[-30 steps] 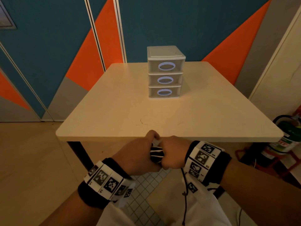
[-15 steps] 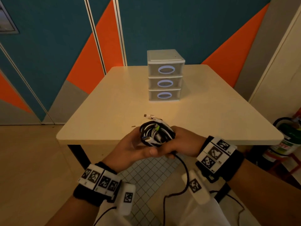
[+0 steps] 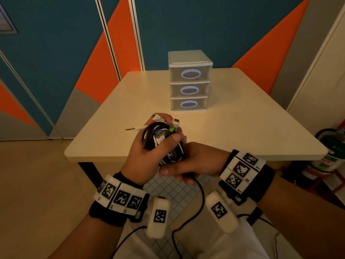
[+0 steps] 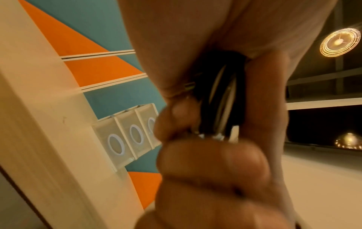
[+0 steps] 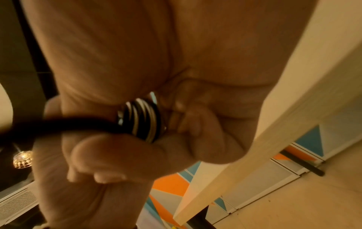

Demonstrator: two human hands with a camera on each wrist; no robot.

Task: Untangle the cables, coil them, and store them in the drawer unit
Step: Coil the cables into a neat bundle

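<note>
A tangled bundle of black and white cables (image 3: 162,139) is held over the near edge of the table (image 3: 242,131). My left hand (image 3: 149,146) grips the bundle from the left, thumb across its front; plugs stick out at the top and a white jack plug points left. My right hand (image 3: 188,165) holds the bundle's lower right from underneath. In the wrist views the cable loops (image 4: 221,100) (image 5: 143,119) sit between curled fingers. A white drawer unit (image 3: 189,81) with three shut drawers stands on the far middle of the table, also seen in the left wrist view as the drawer unit (image 4: 125,139).
Thin black wires (image 3: 197,212) hang from the wrist devices toward my lap. A green and white canister (image 3: 330,156) stands on the floor to the right of the table. Blue and orange wall panels lie behind the table.
Both hands have risen from below the table edge to above it, carrying the cable bundle. The left thumb now crosses the bundle's front and plugs stick out at the top.
</note>
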